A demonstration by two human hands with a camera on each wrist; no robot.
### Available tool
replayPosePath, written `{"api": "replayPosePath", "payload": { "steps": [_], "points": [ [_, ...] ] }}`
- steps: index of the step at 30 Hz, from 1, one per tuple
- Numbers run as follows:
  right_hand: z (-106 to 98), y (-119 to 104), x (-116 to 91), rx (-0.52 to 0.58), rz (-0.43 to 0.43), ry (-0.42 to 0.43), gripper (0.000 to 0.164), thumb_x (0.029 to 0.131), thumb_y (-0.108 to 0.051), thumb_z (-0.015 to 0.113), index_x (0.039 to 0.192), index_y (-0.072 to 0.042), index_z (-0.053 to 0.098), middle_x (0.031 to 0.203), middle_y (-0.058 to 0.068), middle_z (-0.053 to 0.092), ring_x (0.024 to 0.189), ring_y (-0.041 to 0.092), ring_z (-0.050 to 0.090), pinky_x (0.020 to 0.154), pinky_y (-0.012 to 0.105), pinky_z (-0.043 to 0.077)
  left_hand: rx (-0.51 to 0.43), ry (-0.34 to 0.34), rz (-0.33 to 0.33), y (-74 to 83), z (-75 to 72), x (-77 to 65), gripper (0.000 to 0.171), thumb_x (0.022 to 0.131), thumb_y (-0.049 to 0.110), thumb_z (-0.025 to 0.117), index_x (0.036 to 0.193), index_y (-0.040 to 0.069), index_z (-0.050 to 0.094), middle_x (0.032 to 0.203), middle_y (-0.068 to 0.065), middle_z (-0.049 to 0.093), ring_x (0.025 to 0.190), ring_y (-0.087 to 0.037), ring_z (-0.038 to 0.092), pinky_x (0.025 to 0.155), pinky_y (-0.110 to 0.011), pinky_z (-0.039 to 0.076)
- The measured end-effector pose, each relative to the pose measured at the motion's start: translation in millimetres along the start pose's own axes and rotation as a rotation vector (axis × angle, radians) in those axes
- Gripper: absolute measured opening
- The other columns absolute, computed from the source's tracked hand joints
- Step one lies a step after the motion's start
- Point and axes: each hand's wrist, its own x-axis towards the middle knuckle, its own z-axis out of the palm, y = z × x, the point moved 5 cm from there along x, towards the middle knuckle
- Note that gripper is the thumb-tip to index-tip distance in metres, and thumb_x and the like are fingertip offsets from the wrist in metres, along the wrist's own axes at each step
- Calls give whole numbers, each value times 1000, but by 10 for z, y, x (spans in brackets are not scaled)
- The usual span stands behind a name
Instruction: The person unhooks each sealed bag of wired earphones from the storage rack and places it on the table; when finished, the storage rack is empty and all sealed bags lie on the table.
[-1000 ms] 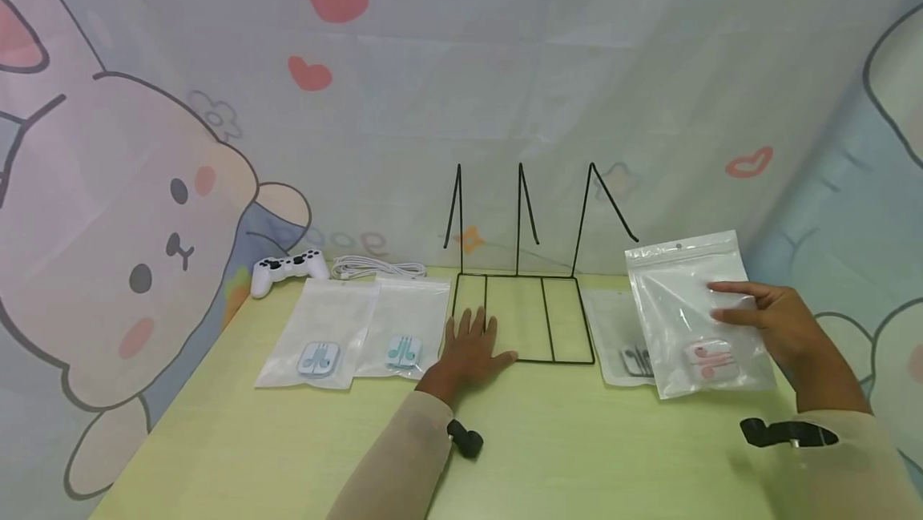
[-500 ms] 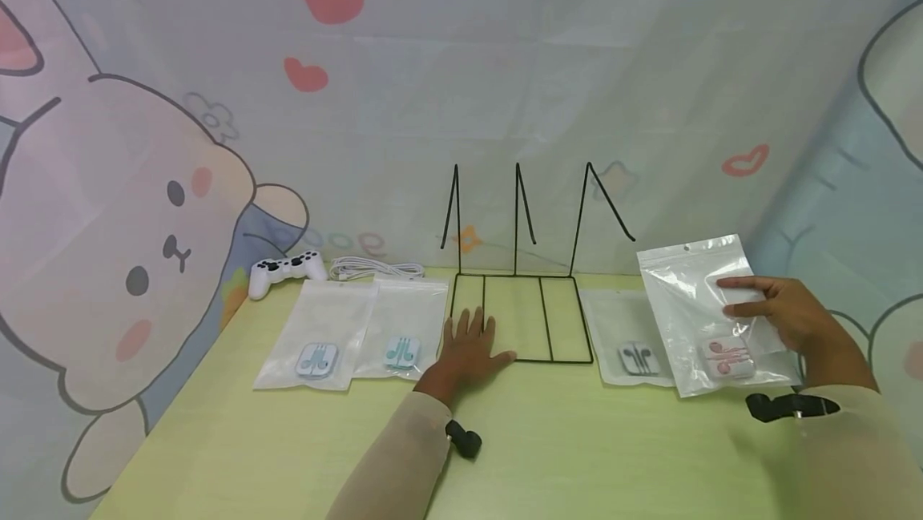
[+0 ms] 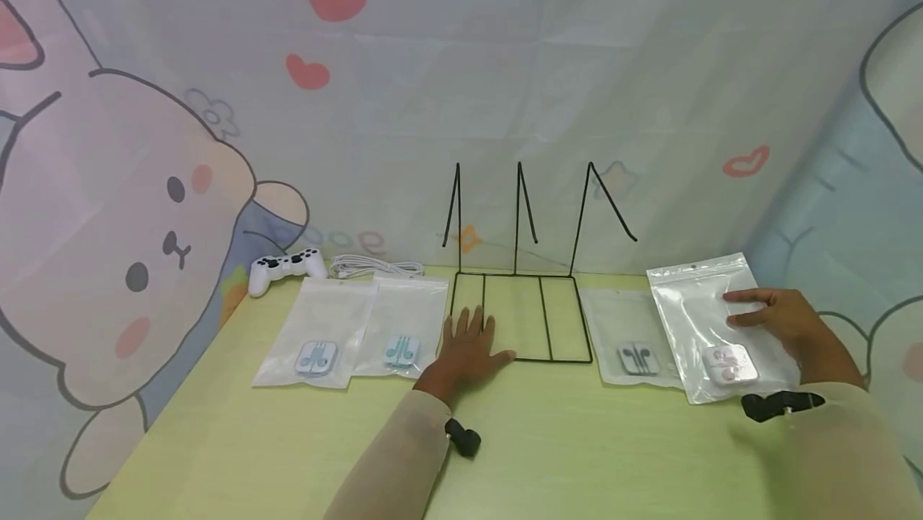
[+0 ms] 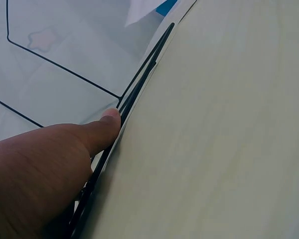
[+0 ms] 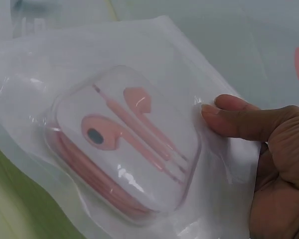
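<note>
My right hand (image 3: 786, 324) grips the right side of a white zip bag (image 3: 692, 296) low over the table's right side. Through its clear front show pink earphones in a square case (image 5: 124, 139). In the right wrist view the thumb (image 5: 234, 122) lies across the bag's front, with other fingers partly hidden behind it. My left hand (image 3: 467, 350) rests, fingers spread and straight, on the front left corner of a black wire rack (image 3: 548, 320). In the left wrist view its thumb (image 4: 102, 132) touches the rack's front wire.
Beside the rack lies a bag with dark earphones (image 3: 638, 360), overlapped by the held one. Left are two bags, one with blue earphones (image 3: 316, 358), one with teal earphones (image 3: 401, 350). Behind them sit a white game controller (image 3: 287, 268) and a coiled white cable (image 3: 375, 266).
My right hand has carried the pink earphones' bag to the right and then down, uncovering more of the dark earphones' bag. My left hand stays on the rack.
</note>
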Motion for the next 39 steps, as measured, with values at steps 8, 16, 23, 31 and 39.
{"api": "replayPosePath", "payload": {
  "steps": [8,16,23,31,39],
  "points": [
    [14,195,66,-39,44,27,71,93,-34,88,153,-6,63,155,41,46,107,31,63,74,30,58,5,-8,0,-25,28,10,92,108,74,39,175,12,26,185,-17,10,173,-42,6,137,-67,4],
    [64,341,113,-11,97,10,79,95,-28,85,158,2,49,146,42,49,95,28,68,74,37,64,-1,-6,-1,-44,44,26,92,108,74,39,175,12,26,185,-16,9,173,-42,5,137,-67,3],
    [104,401,136,-91,67,23,73,96,-20,81,155,8,49,150,48,45,106,41,64,75,34,58,-15,-9,-1,-42,51,18,93,108,75,38,175,13,25,186,-16,7,173,-41,3,137,-67,1],
    [192,509,147,-104,181,24,79,96,-20,81,160,5,42,165,48,25,125,57,50,92,53,53,-31,-13,6,-33,46,12,93,108,75,38,175,12,25,186,-16,7,173,-41,2,138,-65,0],
    [268,561,139,-71,201,46,76,100,-18,76,162,5,39,160,48,34,114,55,58,81,52,62,-23,-10,4,-32,37,0,92,108,73,40,175,11,26,185,-16,9,173,-41,3,138,-65,1]
  ]
}}
